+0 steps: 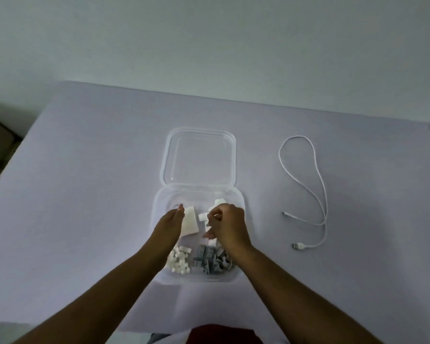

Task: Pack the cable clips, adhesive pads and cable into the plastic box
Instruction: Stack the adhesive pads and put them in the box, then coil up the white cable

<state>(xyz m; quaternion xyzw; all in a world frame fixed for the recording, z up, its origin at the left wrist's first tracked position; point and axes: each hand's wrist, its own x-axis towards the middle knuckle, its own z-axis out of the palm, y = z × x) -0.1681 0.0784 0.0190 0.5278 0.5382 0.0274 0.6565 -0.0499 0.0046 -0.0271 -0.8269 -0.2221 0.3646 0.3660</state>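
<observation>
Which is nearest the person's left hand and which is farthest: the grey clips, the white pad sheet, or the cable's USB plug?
1. White pad sheet, right against the left hand, inside the box.
2. Grey clips, in the box's near right corner.
3. USB plug, out on the table, far to the right.

One clear square plastic box [209, 279], with one hinged lid [199, 157]. One white USB cable [299, 246]. Two heaps inside: one heap of small white plastic cable clips [180, 260] and one heap of grey plastic cable clips [211, 260], each too crowded and blurred to count. One flat white adhesive-pad sheet [189, 220], at least three smaller white pieces [202, 216]. Two bare hands: left hand [170, 224], right hand [230, 224].
</observation>
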